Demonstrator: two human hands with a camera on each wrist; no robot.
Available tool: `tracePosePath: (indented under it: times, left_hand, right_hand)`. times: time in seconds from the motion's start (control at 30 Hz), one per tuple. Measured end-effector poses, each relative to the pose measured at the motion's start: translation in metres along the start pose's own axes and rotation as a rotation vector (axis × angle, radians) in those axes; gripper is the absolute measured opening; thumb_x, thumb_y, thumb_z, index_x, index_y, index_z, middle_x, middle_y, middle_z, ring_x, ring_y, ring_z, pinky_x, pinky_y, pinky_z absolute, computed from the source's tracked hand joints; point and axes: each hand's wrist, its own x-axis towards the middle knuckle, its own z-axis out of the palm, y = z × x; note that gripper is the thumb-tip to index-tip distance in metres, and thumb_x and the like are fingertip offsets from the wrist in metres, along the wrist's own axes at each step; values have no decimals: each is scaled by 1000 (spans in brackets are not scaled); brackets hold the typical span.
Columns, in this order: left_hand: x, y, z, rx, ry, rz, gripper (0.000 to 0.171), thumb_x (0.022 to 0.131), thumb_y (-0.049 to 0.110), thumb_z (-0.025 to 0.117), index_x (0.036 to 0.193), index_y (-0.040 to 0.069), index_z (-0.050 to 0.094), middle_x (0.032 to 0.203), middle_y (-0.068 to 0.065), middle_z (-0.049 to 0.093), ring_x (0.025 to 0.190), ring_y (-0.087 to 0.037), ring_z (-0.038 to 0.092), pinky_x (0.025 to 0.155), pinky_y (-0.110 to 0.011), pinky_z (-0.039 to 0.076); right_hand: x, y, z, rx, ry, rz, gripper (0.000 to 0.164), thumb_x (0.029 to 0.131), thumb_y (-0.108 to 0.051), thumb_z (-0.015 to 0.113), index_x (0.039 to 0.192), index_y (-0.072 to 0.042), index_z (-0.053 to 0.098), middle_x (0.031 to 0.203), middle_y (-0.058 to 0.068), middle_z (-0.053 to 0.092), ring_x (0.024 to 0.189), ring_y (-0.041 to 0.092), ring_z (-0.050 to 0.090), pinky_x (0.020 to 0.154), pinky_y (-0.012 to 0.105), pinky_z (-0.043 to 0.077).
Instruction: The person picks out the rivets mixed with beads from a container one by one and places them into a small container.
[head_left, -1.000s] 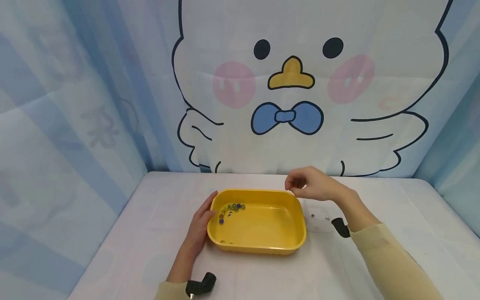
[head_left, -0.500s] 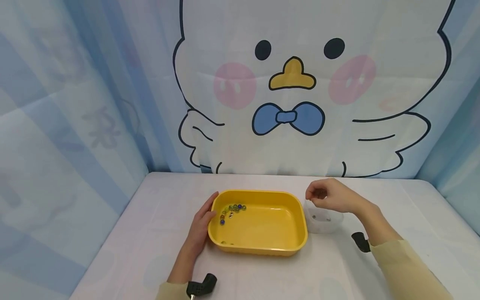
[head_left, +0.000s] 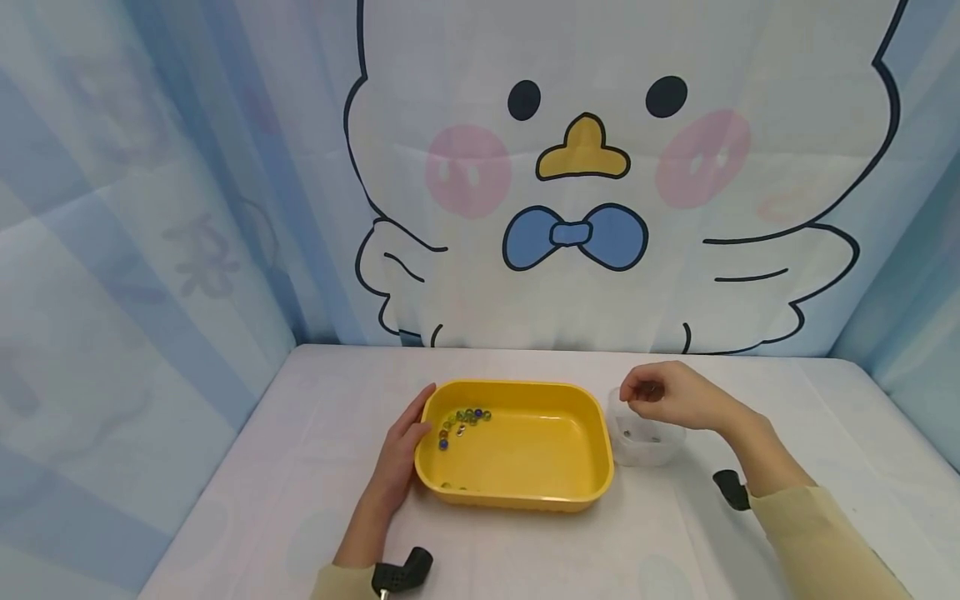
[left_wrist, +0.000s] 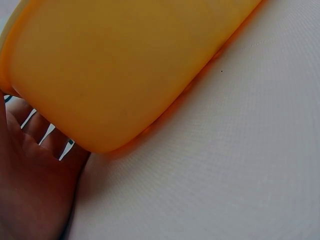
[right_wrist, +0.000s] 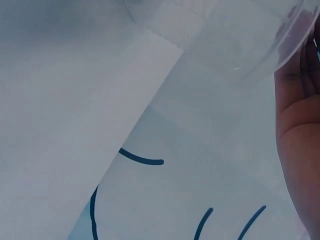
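Note:
In the head view a yellow tray sits mid-table. Several glass marbles, some blue, some greenish, lie near its far left corner. My left hand grips the tray's left side, thumb at the rim and fingers along the outer wall. Right of the tray stands a clear plastic container with small dark specks inside. My right hand is over the container's far part with bent fingers. In the right wrist view its fingers are partly behind the clear wall. Whether they hold anything is hidden.
A white cloth covers the table. A curtain with a cartoon bird print hangs along the back edge, and blue drapes stand at both sides. Each wrist wears a black camera.
My right hand has moved from the tray's far right corner rightward and down to the clear container. My left hand and the tray have stayed in place.

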Motion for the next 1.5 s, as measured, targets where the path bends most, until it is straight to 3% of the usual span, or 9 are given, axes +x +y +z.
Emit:
tracePosePath:
  times: [0.6,1.5]
  left_hand:
    - [0,1,1,1,2,1,58,101,10,40,158,16,36,164,-1,28,152,-22,19,121,-44,15]
    - [-2,1,0,5,-5,5,58,100,10,41,158,16,37,164,-1,28,152,-22,19,121,-45,15]
  right_hand:
    - [8,-14,-3,-60,42,-42,14,90,-4,70,103,-6,68,91,-3,64,82,18,58,76,25,56]
    - [66,-60,16,45,10,-149,13,90,-2,66,101,-9,68,90,1,65,82,21,60,77,29,57]
